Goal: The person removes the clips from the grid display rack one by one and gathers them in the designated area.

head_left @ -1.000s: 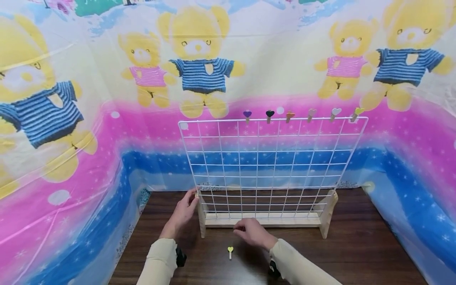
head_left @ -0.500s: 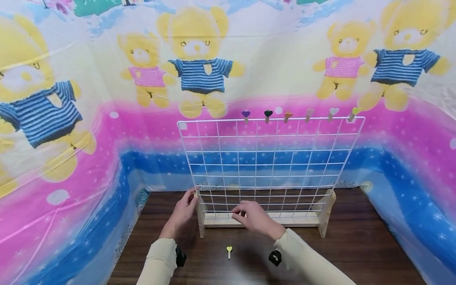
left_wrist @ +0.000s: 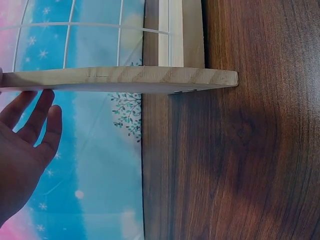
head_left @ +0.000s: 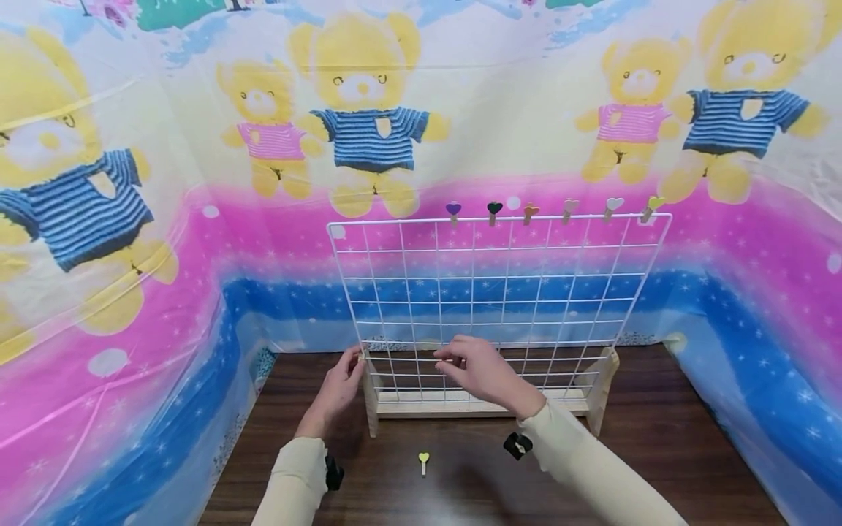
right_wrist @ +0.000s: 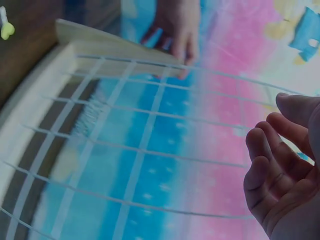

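A white wire grid panel [head_left: 490, 299] stands upright in a wooden stand [head_left: 483, 410]. My left hand [head_left: 337, 387] holds the top of the stand's left side post [left_wrist: 120, 77], its fingers along the outer face in the left wrist view. In front of the grid's lower middle, my right hand [head_left: 487, 372] is raised with fingers bent toward the thumb; I cannot tell whether something small is pinched there. In the right wrist view this hand [right_wrist: 287, 175] is at the right edge, its fingers curled. A yellow heart clothespin [head_left: 424, 463] lies on the table before the stand.
Along the grid's top wire sit several heart clothespins, from a purple one [head_left: 453, 210] and a dark green one [head_left: 495, 210] to a yellow one [head_left: 653, 207] at the right corner. A dark wood table [head_left: 664, 438] bears the stand. Bear-printed cloth [head_left: 500, 109] surrounds it.
My right hand has risen from low over the table near the stand's base bar to the grid's lower middle rows. The left hand stays at the left post.
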Demonstrator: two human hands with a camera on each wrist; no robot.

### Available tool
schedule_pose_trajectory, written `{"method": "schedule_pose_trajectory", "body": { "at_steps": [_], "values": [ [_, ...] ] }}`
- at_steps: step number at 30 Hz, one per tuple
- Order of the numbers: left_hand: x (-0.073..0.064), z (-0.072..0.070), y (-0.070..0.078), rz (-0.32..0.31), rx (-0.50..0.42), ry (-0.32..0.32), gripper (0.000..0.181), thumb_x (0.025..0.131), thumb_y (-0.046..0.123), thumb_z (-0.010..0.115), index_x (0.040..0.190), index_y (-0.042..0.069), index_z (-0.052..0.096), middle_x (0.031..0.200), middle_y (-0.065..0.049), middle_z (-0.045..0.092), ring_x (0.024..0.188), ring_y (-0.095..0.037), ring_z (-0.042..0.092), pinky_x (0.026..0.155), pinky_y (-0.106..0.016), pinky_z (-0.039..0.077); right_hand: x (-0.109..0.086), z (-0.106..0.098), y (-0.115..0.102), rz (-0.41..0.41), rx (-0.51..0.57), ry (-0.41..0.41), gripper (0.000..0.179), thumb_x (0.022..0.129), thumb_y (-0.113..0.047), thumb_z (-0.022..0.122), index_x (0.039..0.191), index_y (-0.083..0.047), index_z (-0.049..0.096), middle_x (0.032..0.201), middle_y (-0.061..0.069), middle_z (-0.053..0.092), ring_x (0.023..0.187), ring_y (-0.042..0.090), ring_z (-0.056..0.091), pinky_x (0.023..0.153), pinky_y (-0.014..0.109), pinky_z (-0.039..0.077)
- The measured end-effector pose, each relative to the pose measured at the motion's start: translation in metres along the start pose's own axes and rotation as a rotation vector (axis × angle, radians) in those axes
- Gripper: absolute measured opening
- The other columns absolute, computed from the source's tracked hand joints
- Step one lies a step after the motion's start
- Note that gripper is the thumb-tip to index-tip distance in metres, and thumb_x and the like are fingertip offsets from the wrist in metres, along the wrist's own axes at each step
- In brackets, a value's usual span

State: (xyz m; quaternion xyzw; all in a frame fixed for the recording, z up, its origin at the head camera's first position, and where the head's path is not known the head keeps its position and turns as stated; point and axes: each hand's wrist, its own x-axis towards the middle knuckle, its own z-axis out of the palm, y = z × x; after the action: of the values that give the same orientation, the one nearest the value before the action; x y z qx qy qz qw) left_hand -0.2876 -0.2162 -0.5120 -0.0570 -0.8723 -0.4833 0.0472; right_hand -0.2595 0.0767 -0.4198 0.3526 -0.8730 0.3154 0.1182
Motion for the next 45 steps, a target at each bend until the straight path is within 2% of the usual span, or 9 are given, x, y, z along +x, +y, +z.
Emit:
{"method": "schedule_pose_trajectory", "body": {
  "at_steps": [7, 14, 23, 27, 33, 36, 39, 45],
  "values": [
    [0.001, 0.0, 0.0, 0.001, 0.005, 0.005, 0.038, 0.103, 0.023, 0.042, 0.139, 0.012, 0.041, 0.134, -0.019, 0.049, 0.124, -0.034, 0.046, 0.096, -0.052, 0.04, 0.02, -0.044, -0.012, -0.089, -0.022, 0.111, 0.018, 0.088, -0.015, 0.069, 0.105, -0.01, 0.071, 0.091, -0.004, 0.063, 0.068, 0.004, 0.053, 0.057, 0.02, 0.047],
    [0.0, 0.0, 0.001, -0.008, 0.005, 0.001, 0.038, 0.103, 0.022, 0.041, 0.14, 0.012, 0.041, 0.135, -0.019, 0.049, 0.124, -0.033, 0.045, 0.097, -0.052, 0.039, 0.038, -0.081, -0.027, -0.142, -0.055, 0.23, 0.022, 0.087, -0.016, 0.071, 0.107, -0.008, 0.071, 0.094, 0.001, 0.065, 0.064, 0.005, 0.053, 0.059, 0.022, 0.048],
    [-0.002, 0.0, 0.002, -0.014, 0.008, -0.002, 0.036, 0.103, 0.021, 0.041, 0.139, 0.016, 0.041, 0.134, -0.018, 0.049, 0.124, -0.032, 0.046, 0.097, -0.051, 0.04, 0.056, -0.109, -0.04, -0.133, -0.026, 0.314, 0.027, 0.086, -0.015, 0.071, 0.112, -0.006, 0.069, 0.099, 0.003, 0.063, 0.062, 0.008, 0.052, 0.059, 0.025, 0.049],
    [-0.002, 0.0, 0.002, -0.012, 0.007, 0.005, 0.035, 0.103, 0.021, 0.041, 0.138, 0.017, 0.042, 0.134, -0.017, 0.05, 0.123, -0.032, 0.047, 0.096, -0.051, 0.04, 0.065, -0.12, -0.047, -0.175, 0.006, 0.381, 0.028, 0.085, -0.013, 0.072, 0.11, -0.003, 0.069, 0.103, 0.006, 0.064, 0.062, 0.009, 0.051, 0.058, 0.025, 0.048],
    [-0.001, 0.0, 0.002, -0.013, 0.01, 0.011, 0.036, 0.103, 0.021, 0.041, 0.138, 0.016, 0.043, 0.133, -0.018, 0.051, 0.123, -0.032, 0.047, 0.096, -0.051, 0.04, 0.077, -0.135, -0.057, -0.232, 0.024, 0.482, 0.027, 0.082, -0.006, 0.074, 0.108, 0.001, 0.069, 0.098, 0.009, 0.064, 0.058, 0.008, 0.05, 0.053, 0.024, 0.046],
    [-0.001, 0.0, 0.002, -0.016, 0.009, 0.012, 0.036, 0.103, 0.021, 0.042, 0.139, 0.016, 0.042, 0.134, -0.018, 0.05, 0.123, -0.032, 0.047, 0.097, -0.052, 0.04, 0.082, -0.141, -0.061, -0.214, 0.033, 0.495, 0.027, 0.083, -0.007, 0.073, 0.11, 0.0, 0.069, 0.1, 0.009, 0.064, 0.057, 0.009, 0.051, 0.053, 0.023, 0.046],
    [0.0, 0.0, 0.001, -0.02, 0.009, 0.013, 0.036, 0.103, 0.022, 0.041, 0.139, 0.016, 0.042, 0.134, -0.018, 0.05, 0.123, -0.032, 0.047, 0.097, -0.052, 0.04, 0.086, -0.146, -0.064, -0.161, 0.026, 0.481, 0.029, 0.086, -0.012, 0.071, 0.113, -0.003, 0.068, 0.104, 0.008, 0.063, 0.059, 0.011, 0.053, 0.054, 0.024, 0.047],
    [0.0, 0.0, 0.0, -0.02, 0.004, 0.011, 0.038, 0.103, 0.023, 0.041, 0.14, 0.016, 0.041, 0.135, -0.018, 0.049, 0.123, -0.032, 0.047, 0.096, -0.052, 0.04, 0.093, -0.15, -0.068, -0.019, -0.015, 0.374, 0.037, 0.09, -0.016, 0.067, 0.125, -0.006, 0.061, 0.117, 0.008, 0.058, 0.069, 0.013, 0.064, 0.06, 0.025, 0.052]
  ]
}}
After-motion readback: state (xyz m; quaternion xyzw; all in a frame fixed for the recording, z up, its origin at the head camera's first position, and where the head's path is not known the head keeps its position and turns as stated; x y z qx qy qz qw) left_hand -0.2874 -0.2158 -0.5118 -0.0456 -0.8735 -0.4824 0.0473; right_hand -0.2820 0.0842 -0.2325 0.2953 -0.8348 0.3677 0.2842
